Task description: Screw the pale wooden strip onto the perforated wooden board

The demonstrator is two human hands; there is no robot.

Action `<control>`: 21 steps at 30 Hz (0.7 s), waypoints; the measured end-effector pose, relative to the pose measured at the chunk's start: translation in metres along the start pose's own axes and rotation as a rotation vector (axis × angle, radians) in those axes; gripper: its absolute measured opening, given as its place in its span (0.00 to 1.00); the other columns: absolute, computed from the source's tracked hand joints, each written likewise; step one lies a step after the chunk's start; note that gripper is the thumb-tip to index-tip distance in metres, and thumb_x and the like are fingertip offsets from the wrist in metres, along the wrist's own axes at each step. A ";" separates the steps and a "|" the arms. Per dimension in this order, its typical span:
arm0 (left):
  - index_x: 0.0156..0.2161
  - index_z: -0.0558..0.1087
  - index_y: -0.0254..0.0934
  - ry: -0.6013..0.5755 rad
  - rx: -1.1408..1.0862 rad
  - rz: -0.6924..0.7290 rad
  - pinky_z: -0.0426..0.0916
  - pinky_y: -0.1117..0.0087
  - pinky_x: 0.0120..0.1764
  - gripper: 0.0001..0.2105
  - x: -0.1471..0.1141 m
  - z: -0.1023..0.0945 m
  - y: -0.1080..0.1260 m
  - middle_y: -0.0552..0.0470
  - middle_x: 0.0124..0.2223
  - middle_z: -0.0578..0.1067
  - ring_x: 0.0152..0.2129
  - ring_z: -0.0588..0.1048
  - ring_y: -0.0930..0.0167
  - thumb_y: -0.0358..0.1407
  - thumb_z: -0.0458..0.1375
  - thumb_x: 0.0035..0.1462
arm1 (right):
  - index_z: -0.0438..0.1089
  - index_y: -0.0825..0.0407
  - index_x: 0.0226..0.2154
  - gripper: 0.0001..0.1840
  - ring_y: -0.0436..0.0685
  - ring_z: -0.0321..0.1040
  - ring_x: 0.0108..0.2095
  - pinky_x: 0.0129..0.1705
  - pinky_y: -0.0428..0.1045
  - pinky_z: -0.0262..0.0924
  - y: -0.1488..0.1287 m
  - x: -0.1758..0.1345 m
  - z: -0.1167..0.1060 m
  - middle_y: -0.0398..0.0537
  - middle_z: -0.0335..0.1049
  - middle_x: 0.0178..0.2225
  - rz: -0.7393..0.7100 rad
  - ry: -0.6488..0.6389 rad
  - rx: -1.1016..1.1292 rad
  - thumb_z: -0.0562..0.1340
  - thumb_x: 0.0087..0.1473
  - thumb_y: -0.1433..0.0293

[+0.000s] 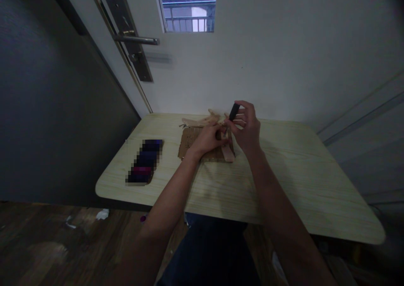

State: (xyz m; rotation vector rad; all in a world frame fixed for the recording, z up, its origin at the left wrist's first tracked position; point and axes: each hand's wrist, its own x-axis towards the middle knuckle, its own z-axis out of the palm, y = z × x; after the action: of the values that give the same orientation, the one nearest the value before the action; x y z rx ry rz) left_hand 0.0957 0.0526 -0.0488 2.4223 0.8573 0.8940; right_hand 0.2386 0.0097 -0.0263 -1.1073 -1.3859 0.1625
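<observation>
My right hand [248, 128] is closed around the black handle of a screwdriver [234, 111], which leans with its thin shaft pointing down. The tip end is near a light wooden strip [227, 153], but I cannot make out whether it touches a screw. My left hand [208, 141] pinches the strip from the left, its fingers close to the shaft. Under the strip and the left hand lies a brown piece of cardboard [187, 139] with small holes in it.
Several loose wooden pieces [202, 121] lie behind the cardboard, with small dark bits [182, 125] beside them. A pixelated phone-like object [145, 162] rests on the left of the wooden table [299, 185]. A white door with a metal handle [139, 39] stands behind.
</observation>
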 end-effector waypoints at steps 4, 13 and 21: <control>0.35 0.73 0.33 -0.014 0.003 -0.011 0.67 0.66 0.40 0.13 0.000 -0.001 0.002 0.48 0.39 0.72 0.35 0.71 0.68 0.39 0.68 0.50 | 0.65 0.42 0.50 0.23 0.49 0.71 0.32 0.30 0.45 0.73 0.000 0.002 0.000 0.45 0.70 0.42 0.008 0.009 -0.022 0.64 0.51 0.58; 0.38 0.75 0.32 -0.023 -0.014 0.003 0.67 0.65 0.42 0.12 0.001 0.000 0.000 0.45 0.42 0.73 0.37 0.71 0.66 0.38 0.67 0.51 | 0.63 0.44 0.54 0.26 0.51 0.72 0.34 0.33 0.48 0.75 -0.002 0.001 0.004 0.48 0.71 0.47 -0.030 -0.028 -0.028 0.63 0.52 0.61; 0.36 0.74 0.33 -0.012 0.002 -0.019 0.68 0.63 0.43 0.13 0.000 -0.001 0.002 0.46 0.40 0.73 0.37 0.72 0.66 0.39 0.68 0.50 | 0.69 0.43 0.50 0.21 0.51 0.70 0.32 0.34 0.49 0.74 0.003 0.006 0.003 0.47 0.72 0.43 -0.068 0.067 -0.111 0.63 0.52 0.60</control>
State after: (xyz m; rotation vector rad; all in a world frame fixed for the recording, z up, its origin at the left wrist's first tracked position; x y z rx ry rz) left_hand 0.0955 0.0509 -0.0469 2.4148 0.8755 0.8716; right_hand 0.2393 0.0168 -0.0255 -1.1453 -1.3839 -0.0003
